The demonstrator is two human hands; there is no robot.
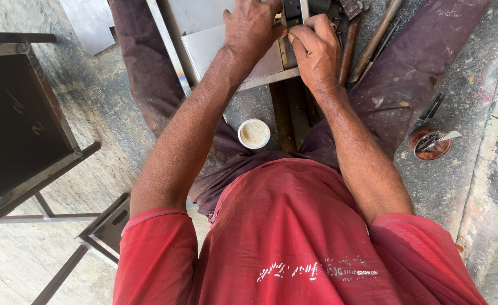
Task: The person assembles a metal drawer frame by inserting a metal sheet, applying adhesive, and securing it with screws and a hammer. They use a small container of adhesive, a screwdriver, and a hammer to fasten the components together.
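My left hand (pixel 251 28) lies on a flat sheet-metal piece (pixel 215 48) at the top of the view, fingers curled over its far edge. Right beside it, my right hand (pixel 316 51) grips a small metal part (pixel 291 14) at the sheet's right edge; the fingers hide most of it. Both hands touch at the fingertips. A dark metal bar (pixel 282 116) runs under the sheet toward me.
A small white cup of pale paste (pixel 254 133) sits on the floor between my legs. A brown tin with a metal blade (pixel 431 142) lies at right. Rods (pixel 373 42) lean at top right. Metal frames (pixel 29 124) stand at left.
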